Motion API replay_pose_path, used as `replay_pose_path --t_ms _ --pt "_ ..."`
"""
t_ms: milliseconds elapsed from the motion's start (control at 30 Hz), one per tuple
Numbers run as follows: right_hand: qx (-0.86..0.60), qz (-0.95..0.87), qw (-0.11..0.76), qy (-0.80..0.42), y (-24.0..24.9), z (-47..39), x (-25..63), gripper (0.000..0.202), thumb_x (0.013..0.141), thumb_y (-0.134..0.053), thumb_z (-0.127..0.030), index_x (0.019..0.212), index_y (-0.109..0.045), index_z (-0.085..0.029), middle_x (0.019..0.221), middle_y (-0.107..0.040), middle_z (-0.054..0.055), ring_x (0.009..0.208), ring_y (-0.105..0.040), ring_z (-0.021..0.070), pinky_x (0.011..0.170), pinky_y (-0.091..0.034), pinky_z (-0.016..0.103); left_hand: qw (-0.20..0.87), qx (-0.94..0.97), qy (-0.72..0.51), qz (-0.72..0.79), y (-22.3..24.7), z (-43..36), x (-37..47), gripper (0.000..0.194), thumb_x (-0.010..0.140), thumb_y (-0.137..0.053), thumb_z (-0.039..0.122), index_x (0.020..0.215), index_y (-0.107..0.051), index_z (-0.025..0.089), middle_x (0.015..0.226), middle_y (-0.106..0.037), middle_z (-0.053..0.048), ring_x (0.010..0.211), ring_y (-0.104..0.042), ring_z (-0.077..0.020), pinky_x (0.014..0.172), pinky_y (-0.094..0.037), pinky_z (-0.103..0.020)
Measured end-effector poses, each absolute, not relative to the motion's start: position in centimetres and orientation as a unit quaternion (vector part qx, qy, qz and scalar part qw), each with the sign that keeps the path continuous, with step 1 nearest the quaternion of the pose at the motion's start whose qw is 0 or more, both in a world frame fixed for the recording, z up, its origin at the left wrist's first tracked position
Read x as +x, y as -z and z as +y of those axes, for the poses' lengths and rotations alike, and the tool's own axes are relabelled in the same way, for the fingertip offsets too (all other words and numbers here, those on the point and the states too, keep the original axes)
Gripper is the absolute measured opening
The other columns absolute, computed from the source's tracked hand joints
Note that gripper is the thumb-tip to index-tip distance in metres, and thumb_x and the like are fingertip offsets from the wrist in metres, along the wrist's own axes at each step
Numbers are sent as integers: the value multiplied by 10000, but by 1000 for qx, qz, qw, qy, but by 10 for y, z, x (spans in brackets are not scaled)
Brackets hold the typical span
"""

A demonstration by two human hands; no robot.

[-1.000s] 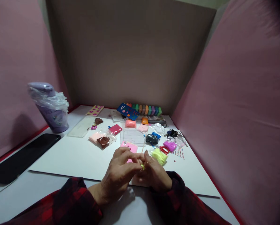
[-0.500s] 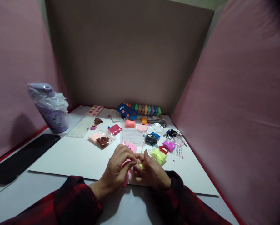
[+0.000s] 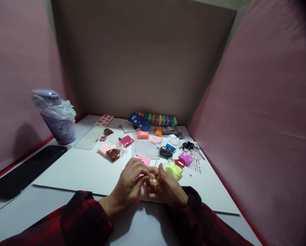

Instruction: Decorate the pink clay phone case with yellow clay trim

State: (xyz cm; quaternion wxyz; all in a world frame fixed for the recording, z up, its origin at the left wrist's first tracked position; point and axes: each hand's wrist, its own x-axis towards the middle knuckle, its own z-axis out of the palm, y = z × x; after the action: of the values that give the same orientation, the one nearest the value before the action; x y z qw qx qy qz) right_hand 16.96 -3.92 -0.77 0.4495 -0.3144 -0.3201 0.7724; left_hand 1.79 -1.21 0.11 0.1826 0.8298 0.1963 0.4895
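Observation:
Both hands are close together over the front edge of the white board (image 3: 91,174). A small yellow-green piece of clay (image 3: 155,182) rests in my right hand (image 3: 167,188), whose fingers curl around it. My left hand (image 3: 129,182) is closed in a pinch beside it; whatever sits between its fingertips is too small to make out. Under the hands lies a pink phone case (image 3: 144,159), mostly covered by them. Just right of the hands is a bag of yellow-green clay (image 3: 175,170), with red scissors (image 3: 180,163) behind it.
A purple tumbler (image 3: 57,118) and a black phone-like slab (image 3: 27,171) stand and lie at the left. Clay packs (image 3: 113,154), a paper sheet (image 3: 145,149), a blue decorated case (image 3: 140,121), a clear case (image 3: 87,139) and keys (image 3: 190,145) spread across the board.
The whole view has shifted very slightly. Both hands keep nearly the same pose, and the yellow-green piece remains in my right hand.

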Motion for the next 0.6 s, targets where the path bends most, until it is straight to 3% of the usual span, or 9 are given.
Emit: replay_pose_path --t_ms 200,400,600 --pt "-315 -330 459 -762 6 -41 165 568 744 -544 -658 969 -630 -143 581 -403 -48 485 -350 61 456 -274 175 152 824 -519 169 -3 -16 17 120 855 -488 117 861 -584 190 813 -636 -58 790 -524 -185 722 -438 -348" --pt "-354 -367 432 -744 8 -50 156 552 793 -470 -655 950 -604 -143 622 -467 -22 519 -437 87 498 -313 208 101 827 -535 137 -6 -26 16 135 847 -503 110 865 -616 184 755 -608 -49 824 -501 -190 730 -450 -345" --pt "-320 -338 438 -769 17 -54 150 536 770 -506 -657 907 -583 -145 636 -461 -6 546 -415 111 481 -291 238 9 842 -525 125 -5 -25 14 138 826 -536 123 892 -629 199 789 -636 -42 827 -505 -193 739 -432 -359"
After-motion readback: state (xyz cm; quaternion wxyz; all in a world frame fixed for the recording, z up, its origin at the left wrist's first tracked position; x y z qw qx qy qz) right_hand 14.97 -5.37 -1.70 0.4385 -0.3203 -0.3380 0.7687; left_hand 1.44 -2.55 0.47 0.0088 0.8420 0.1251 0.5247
